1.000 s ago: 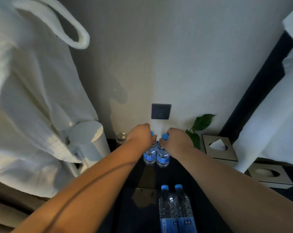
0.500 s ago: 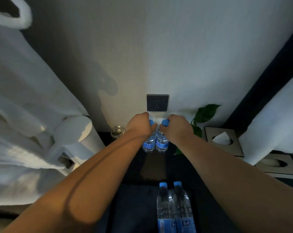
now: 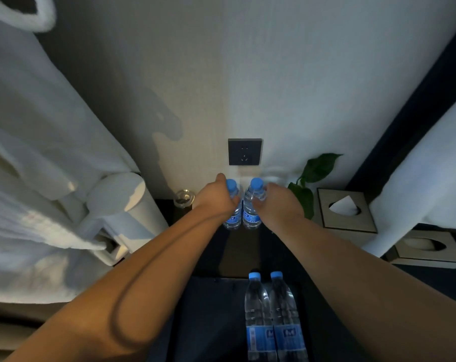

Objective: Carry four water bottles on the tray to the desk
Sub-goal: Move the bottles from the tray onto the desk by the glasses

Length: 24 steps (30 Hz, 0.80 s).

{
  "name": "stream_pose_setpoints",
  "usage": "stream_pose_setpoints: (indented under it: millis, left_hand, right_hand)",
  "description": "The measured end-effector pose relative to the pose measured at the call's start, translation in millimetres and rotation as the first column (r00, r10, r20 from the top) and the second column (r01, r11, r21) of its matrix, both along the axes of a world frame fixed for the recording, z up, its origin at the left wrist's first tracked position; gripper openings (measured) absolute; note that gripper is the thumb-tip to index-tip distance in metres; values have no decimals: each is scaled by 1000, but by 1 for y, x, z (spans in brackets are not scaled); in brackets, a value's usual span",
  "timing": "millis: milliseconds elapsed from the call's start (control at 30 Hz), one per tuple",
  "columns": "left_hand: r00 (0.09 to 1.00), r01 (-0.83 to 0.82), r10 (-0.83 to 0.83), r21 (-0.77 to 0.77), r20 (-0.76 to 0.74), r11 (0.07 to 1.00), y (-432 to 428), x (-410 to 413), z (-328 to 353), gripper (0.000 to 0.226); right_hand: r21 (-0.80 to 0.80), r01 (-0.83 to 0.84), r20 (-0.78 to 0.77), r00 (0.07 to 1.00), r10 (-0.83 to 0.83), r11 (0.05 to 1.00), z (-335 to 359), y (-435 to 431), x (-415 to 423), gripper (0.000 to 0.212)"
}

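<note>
Your left hand point(image 3: 216, 198) has its fingers wrapped round the shoulder of one clear plastic water bottle with a blue cap point(image 3: 233, 205); your right hand point(image 3: 279, 205) grips its twin point(image 3: 251, 205) the same way, fingertips curled onto the neck just under the cap. Both bottles stand upright and touch each other, set on the dark desk top point(image 3: 237, 246) against the wall, just below the dark square wall socket point(image 3: 244, 152). Gripping high likely keeps each bottle vertical while it seats.

Nearer you, the dark tray point(image 3: 208, 314) holds the other two blue-capped bottles point(image 3: 270, 320), side by side and touching.

Judgement: half delivered; two remain.

Left of the far pair: a small glass jar point(image 3: 184, 199) and a white kettle point(image 3: 122, 205). Right: a green plant leaf point(image 3: 321, 167) and a beige tissue box point(image 3: 344, 210).
</note>
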State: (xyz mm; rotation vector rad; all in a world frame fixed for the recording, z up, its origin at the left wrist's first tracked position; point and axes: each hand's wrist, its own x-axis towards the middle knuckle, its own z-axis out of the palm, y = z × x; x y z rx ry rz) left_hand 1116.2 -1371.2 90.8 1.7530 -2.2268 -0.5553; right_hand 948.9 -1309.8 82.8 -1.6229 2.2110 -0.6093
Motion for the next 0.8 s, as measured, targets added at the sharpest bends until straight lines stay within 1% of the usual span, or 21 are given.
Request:
stream_pose_setpoints:
  millis: [133,167,233,300,367,433,500,567,700,800]
  left_hand:
    - [998,-28,30,37,-46,999,27,7,-4,56]
    - [997,-22,25,39,-67,999,34,9,-5,57]
    - [997,0,5,63,-79,998,45,12,-7,52]
    - [999,28,-23,106,-45,994,54,14,-9,43]
    - [998,59,-60,148,3,987,63,15,-14,37]
    - [995,72,-84,184,59,980,72,16,-22,40]
    - [987,80,-107,208,123,975,83,17,-33,46]
    - [975,118,-154,214,161,970,95,18,-46,44]
    - [952,184,-242,283,186,941,119,15,-69,40]
    - [940,202,-280,344,195,917,135,12,-87,45]
  right_hand:
    - [21,-16,16,1000,16,1000,-7,27,1,18]
    - [32,-10,5,1000,10,999,-10,34,1,18]
    - [63,12,-32,999,-10,998,-17,46,1,18]
    - [107,20,-64,998,-13,994,-25,57,0,21]
    - [169,31,-77,997,-18,985,-34,69,-2,28]
    - [223,58,-80,996,-41,973,-45,82,-3,35]
    - [271,73,-75,996,-54,960,-54,96,-5,37]
    - [326,68,-69,996,-48,943,-64,111,-6,38]
    - [437,64,-61,997,-41,897,-78,133,-9,39]
    - [497,49,-55,998,-25,866,-90,148,-11,37]
